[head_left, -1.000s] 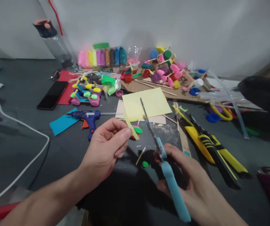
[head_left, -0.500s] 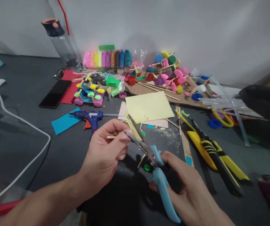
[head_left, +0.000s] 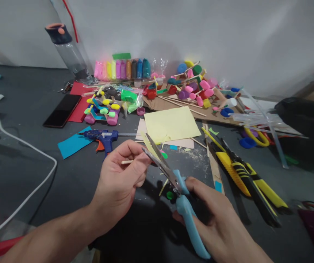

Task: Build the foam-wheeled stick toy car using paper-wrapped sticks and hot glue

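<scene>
1. The yellow paper strip [head_left: 149,147] is being pinched between the thumb and fingertips of the left hand [head_left: 121,179], which is also closing over a thin wooden stick [head_left: 126,162] whose pale end is poking out toward the left.
2. The right hand [head_left: 214,219] is wrapping its fingers through the blue handles of the scissors [head_left: 170,179], gripping them firmly; the blades are standing slightly apart with the strip between them.
3. A second ago the scissors were pointing steeply up and away with the blades together, clear of the strip; half a second ago they were swinging down and opening. Now they are biting at the strip just beside the left fingertips, so I judge that a cut is beginning.
4. The strip's long axis is running from the fingertips up and to the left toward the wall, tilted off the table; the blades are crossing it at an angle, pointing up-left from the right hand.
5. Just beyond the hands, a yellow sheet [head_left: 172,124] is lying flat on the dark table [head_left: 22,160], with paper scraps near it.
6. A blue glue gun [head_left: 103,138] is resting to the left of the sheet, and yellow-and-black cutters [head_left: 244,171] are lying to the right.
7. Farther back, coloured clay pieces [head_left: 192,86] are sitting heaped against the wall.
</scene>
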`<state>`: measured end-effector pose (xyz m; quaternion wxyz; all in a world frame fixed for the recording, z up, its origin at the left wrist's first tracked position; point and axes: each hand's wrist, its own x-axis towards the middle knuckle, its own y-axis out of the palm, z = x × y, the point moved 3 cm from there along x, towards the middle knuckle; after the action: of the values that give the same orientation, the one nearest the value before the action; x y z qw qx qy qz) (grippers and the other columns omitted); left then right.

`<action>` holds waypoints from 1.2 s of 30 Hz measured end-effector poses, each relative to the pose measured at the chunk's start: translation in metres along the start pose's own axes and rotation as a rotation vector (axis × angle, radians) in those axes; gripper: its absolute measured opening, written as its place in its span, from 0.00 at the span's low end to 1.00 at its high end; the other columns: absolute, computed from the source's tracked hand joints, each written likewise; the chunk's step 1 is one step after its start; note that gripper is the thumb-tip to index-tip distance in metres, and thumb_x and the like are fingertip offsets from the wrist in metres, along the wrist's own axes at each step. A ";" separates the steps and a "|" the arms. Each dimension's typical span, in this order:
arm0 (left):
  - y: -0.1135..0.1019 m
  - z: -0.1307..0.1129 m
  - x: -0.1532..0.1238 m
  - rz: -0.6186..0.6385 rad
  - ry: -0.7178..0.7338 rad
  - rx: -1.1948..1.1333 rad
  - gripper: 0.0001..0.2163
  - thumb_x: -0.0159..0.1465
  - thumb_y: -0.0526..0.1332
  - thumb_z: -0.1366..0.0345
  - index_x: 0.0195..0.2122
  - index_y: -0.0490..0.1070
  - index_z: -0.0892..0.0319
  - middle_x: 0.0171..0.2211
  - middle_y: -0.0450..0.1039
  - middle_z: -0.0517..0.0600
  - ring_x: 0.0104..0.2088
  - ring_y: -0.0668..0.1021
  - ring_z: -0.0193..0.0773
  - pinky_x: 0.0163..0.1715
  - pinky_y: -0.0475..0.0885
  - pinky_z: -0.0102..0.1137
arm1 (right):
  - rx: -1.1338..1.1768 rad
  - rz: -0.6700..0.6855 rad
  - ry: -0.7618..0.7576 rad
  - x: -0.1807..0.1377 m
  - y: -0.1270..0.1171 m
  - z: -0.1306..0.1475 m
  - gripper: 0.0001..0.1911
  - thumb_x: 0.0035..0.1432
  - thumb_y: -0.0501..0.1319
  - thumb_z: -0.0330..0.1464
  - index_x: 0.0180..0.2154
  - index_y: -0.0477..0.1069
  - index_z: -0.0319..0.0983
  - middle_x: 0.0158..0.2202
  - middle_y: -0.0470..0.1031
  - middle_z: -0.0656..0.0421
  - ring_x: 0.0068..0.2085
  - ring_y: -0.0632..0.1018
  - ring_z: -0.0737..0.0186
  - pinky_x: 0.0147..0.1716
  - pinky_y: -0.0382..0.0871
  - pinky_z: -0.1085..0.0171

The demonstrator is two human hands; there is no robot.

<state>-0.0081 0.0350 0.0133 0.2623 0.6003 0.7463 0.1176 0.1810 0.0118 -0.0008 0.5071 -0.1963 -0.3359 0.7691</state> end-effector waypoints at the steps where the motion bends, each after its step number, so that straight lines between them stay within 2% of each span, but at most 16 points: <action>1: 0.000 -0.001 0.000 -0.006 0.006 0.002 0.10 0.55 0.73 0.68 0.25 0.70 0.59 0.17 0.61 0.39 0.16 0.54 0.22 0.15 0.51 0.20 | 0.000 0.005 0.006 0.000 0.000 0.000 0.09 0.63 0.63 0.40 0.33 0.70 0.43 0.30 0.78 0.62 0.29 0.79 0.62 0.28 0.70 0.65; 14: -0.001 0.000 0.001 -0.024 0.020 -0.008 0.11 0.54 0.73 0.69 0.24 0.70 0.58 0.15 0.57 0.37 0.16 0.54 0.23 0.15 0.52 0.20 | -0.026 -0.004 -0.002 -0.003 -0.001 -0.001 0.09 0.64 0.63 0.40 0.34 0.71 0.43 0.30 0.78 0.61 0.30 0.80 0.62 0.29 0.70 0.66; 21: -0.001 0.000 0.000 -0.005 0.026 -0.022 0.11 0.55 0.73 0.68 0.24 0.70 0.58 0.15 0.56 0.37 0.15 0.53 0.23 0.15 0.51 0.19 | -0.032 -0.038 -0.034 -0.003 -0.002 0.002 0.09 0.63 0.62 0.39 0.31 0.69 0.44 0.26 0.77 0.62 0.26 0.78 0.62 0.25 0.68 0.65; 28: 0.001 0.000 0.001 -0.039 0.033 0.003 0.13 0.54 0.74 0.66 0.24 0.69 0.59 0.14 0.57 0.37 0.15 0.54 0.22 0.14 0.52 0.19 | -0.036 -0.053 -0.002 -0.001 -0.004 0.004 0.11 0.63 0.62 0.41 0.30 0.71 0.44 0.25 0.77 0.60 0.25 0.77 0.61 0.25 0.70 0.65; 32: 0.000 -0.001 0.000 -0.047 0.054 0.003 0.13 0.54 0.74 0.67 0.23 0.69 0.59 0.15 0.59 0.37 0.15 0.55 0.22 0.15 0.52 0.19 | -0.026 -0.020 0.021 -0.001 -0.004 0.005 0.13 0.64 0.61 0.43 0.30 0.72 0.43 0.25 0.76 0.60 0.25 0.76 0.61 0.24 0.69 0.66; 36: -0.001 -0.001 -0.001 -0.037 0.063 -0.003 0.12 0.56 0.74 0.68 0.24 0.70 0.59 0.15 0.60 0.38 0.15 0.55 0.22 0.15 0.53 0.19 | -0.031 0.019 0.006 -0.003 -0.004 0.002 0.13 0.66 0.60 0.40 0.29 0.70 0.43 0.24 0.76 0.61 0.26 0.77 0.61 0.24 0.68 0.67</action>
<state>-0.0096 0.0342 0.0136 0.2417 0.5823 0.7649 0.1324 0.1836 0.0090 0.0028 0.4978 -0.2096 -0.3441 0.7680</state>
